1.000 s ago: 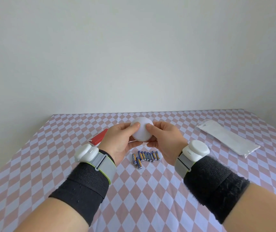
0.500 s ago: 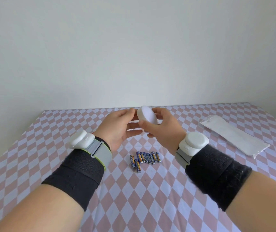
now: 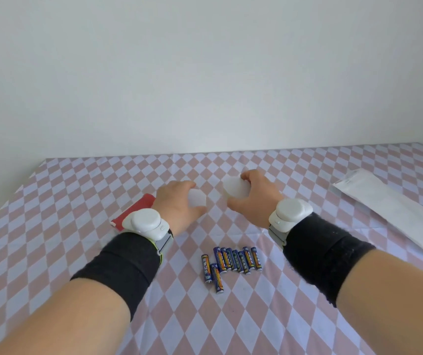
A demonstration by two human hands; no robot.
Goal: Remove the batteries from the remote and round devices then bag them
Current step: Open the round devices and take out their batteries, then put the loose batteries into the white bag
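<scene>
At 6 o'clock of left hand (image 3: pixel 179 203) and right hand (image 3: pixel 254 198) alike: a rounded white plastic wrist pod (image 3: pixel 145 222) on a grey strap (image 3: pixel 164 243), lime-edged on the left, then a fuzzy black fabric cuff (image 3: pixel 118 267).

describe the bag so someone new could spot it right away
On the checkered table, look to the right edge, past the right hand. The bag lies flat there: long, pale and translucent, unlike the small blue batteries at centre.

blue-and-orange batteries (image 3: pixel 233 261) (loose side-by-side cluster)
</scene>
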